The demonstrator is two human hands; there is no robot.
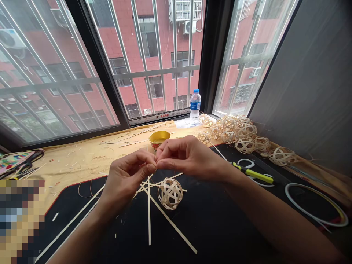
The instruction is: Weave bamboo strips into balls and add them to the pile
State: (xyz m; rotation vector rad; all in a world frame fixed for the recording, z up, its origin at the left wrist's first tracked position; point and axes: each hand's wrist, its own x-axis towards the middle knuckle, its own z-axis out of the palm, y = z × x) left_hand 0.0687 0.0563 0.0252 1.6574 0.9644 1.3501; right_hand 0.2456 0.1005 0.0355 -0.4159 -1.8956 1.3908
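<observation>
Both hands meet at the centre, fingertips touching above the black mat. My left hand is closed in a pinch of thumb and fingers. Opposite it, my right hand pinches too, its fingers against the left ones. Whatever lies between the fingertips is too small or too hidden to name. Just below them, a small woven ball of bamboo strips rests on the mat. Several flat pale strips cross each other beside the ball, partly behind my left hand.
Behind the hands stands a gold bowl. A water bottle is by the window, with a heap of woven balls to its right. A yellow utility knife and white rings lie right; scissors lie far left.
</observation>
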